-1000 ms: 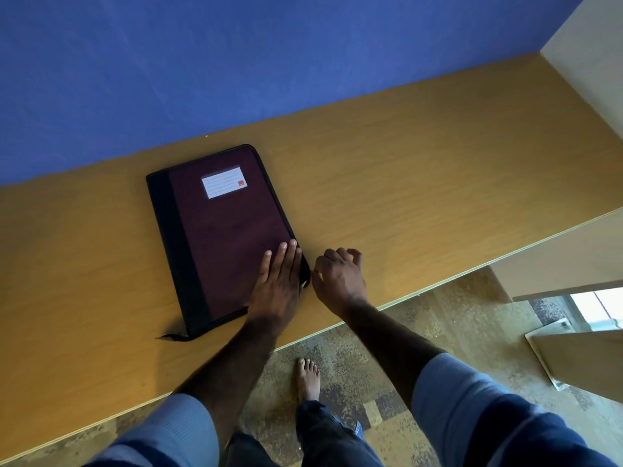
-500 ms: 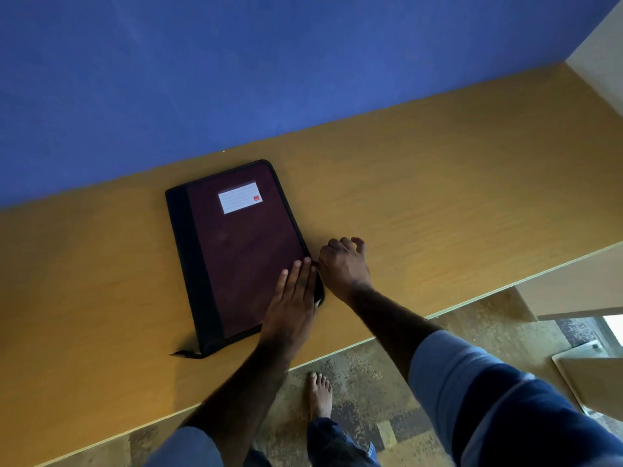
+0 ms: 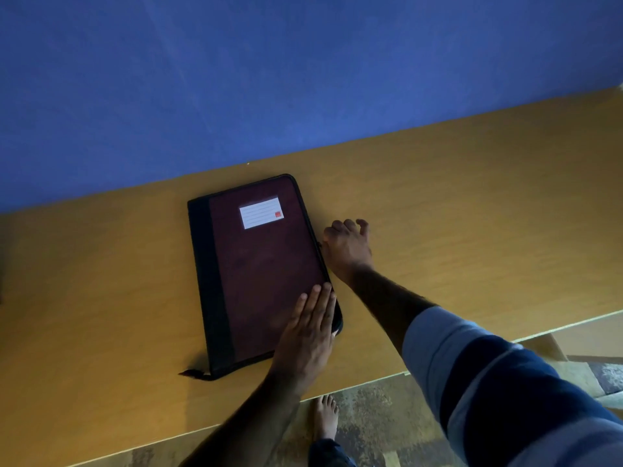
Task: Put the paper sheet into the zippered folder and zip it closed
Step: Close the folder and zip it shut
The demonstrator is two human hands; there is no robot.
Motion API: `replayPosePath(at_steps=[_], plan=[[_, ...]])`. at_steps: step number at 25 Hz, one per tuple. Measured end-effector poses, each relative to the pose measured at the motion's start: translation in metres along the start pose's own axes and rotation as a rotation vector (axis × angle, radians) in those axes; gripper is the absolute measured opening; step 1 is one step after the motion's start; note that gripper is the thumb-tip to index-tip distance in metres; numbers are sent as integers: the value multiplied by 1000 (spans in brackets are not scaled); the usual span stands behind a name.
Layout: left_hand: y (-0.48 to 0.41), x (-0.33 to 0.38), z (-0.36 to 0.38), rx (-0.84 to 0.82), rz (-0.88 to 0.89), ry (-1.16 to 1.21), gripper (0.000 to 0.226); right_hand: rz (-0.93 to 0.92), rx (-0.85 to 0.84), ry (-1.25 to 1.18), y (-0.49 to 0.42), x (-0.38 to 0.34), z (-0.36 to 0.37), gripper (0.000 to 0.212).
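A dark maroon zippered folder (image 3: pixel 259 264) with a black spine and a white label lies closed on the wooden table (image 3: pixel 472 214). My left hand (image 3: pixel 308 332) rests flat on its near right corner, fingers together. My right hand (image 3: pixel 347 247) is at the folder's right edge, about halfway up, with thumb and fingers pinched on the zipper pull. A black zipper tail (image 3: pixel 192 373) sticks out at the near left corner. No paper sheet is in sight.
A blue wall (image 3: pixel 269 79) runs along the table's far side. The table's front edge (image 3: pixel 387 375) passes just below my left wrist. Patterned floor and a bare foot (image 3: pixel 325 416) show beneath it.
My right hand has slid along the folder's right edge, from the near corner to about halfway up. My left hand stays pressed on the near right corner. The camera has tilted.
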State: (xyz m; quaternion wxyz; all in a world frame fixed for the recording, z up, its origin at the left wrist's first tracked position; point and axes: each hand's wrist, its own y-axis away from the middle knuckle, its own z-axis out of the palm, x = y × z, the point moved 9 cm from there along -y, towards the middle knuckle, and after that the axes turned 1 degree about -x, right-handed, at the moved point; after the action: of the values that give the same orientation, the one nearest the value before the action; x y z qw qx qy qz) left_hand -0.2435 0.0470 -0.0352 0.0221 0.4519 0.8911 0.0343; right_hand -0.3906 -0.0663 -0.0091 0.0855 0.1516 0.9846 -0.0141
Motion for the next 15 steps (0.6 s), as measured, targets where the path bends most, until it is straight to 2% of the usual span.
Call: replayPosePath(at_steps=[9, 12, 15], plan=[[0, -4, 4, -85, -36, -18, 76, -7, -11, -13, -45, -7, -1, 17], [0, -6, -3, -73, 51, 46, 72, 7, -10, -28, -47, -9, 0, 16], [-31, -62, -30, -41, -38, 127, 74, 30, -9, -9, -43, -7, 2, 15]])
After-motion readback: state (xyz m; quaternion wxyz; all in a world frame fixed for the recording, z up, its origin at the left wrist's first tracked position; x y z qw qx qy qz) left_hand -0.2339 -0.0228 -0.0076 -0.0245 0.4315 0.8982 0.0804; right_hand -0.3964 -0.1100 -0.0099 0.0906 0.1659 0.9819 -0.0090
